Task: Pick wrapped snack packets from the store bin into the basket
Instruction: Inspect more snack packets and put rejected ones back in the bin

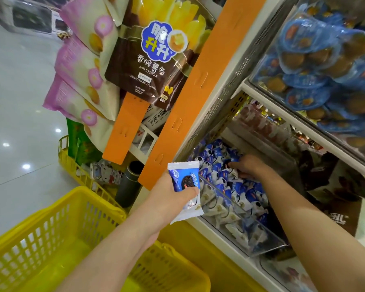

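Holding one wrapped snack packet [184,183] in the left hand [167,197] just outside the store bin [268,239].

The blue-and-white packet, printed with a dark round biscuit, is pinched upright between the thumb across its lower face and the fingers behind it. It is held in the air beside the bin's left front corner and is not in the yellow basket [51,218], which lies under the left forearm. The right hand [248,167] reaches palm-down into the clear-walled bin, fingers bent among the heaped packets [219,182]; whether they have closed on one cannot be told. Potato-stick bags [152,60] hang from orange strips [190,102] above, and blue-wrapped cakes [325,60] fill the upper shelf.
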`<state>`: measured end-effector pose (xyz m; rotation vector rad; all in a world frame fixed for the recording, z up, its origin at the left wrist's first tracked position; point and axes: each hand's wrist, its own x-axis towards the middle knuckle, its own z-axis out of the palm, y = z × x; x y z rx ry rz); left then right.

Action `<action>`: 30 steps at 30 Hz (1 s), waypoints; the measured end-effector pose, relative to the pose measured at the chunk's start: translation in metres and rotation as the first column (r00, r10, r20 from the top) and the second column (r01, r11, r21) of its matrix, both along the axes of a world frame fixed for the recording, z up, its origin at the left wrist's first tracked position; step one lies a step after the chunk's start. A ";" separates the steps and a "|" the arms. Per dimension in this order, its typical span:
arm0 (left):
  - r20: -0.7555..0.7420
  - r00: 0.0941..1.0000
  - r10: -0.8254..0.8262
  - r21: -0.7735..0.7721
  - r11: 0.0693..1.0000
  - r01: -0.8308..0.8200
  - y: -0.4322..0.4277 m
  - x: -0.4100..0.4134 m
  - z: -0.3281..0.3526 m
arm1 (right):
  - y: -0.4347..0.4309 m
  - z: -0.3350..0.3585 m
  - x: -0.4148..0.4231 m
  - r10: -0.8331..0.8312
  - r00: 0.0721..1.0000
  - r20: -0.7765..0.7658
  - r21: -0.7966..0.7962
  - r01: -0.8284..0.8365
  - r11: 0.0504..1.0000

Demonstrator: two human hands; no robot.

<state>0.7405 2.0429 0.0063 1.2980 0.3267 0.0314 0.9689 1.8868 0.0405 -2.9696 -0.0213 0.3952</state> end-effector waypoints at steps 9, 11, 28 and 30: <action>0.019 0.999 0.035 0.034 0.999 -0.035 0.000 0.006 -0.007 | 0.006 -0.028 0.009 -0.024 0.985 0.172 0.228 -0.016 0.974; 0.033 0.999 0.043 0.026 0.999 -0.044 -0.001 0.007 -0.008 | 0.006 -0.027 0.008 -0.019 0.988 0.156 0.193 -0.012 0.981; 0.143 0.989 -0.046 0.169 0.985 0.021 -0.002 -0.014 -0.018 | 0.024 -0.033 -0.191 0.244 0.866 0.437 0.679 -0.496 0.541; 0.150 0.985 -0.081 0.182 0.982 0.053 -0.002 -0.016 -0.020 | 0.024 -0.035 -0.193 0.196 0.925 0.327 0.789 -0.381 0.482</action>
